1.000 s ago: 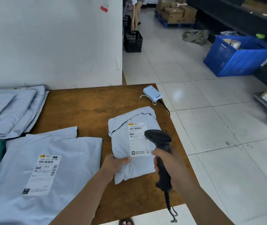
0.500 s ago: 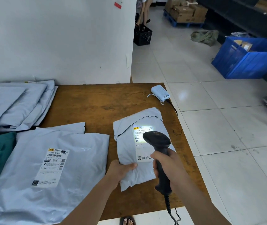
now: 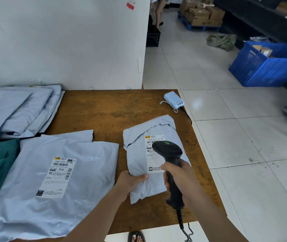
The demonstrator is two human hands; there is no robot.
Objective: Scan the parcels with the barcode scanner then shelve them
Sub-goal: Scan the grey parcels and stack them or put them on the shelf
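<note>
A wooden table [image 3: 104, 110] fills the lower view. At its 8 o'clock lies a large grey parcel [image 3: 26, 198], label up. At 4 o'clock lies the small grey parcel [image 3: 137, 154], also label up. The left hand [image 3: 130, 182] pinches this parcel's near left corner. The right hand [image 3: 181, 177] grasps the handle of the black barcode scanner [image 3: 169, 151], whose head hangs over the label. A white power bank [image 3: 173, 100] sits at 1 o'clock.
</note>
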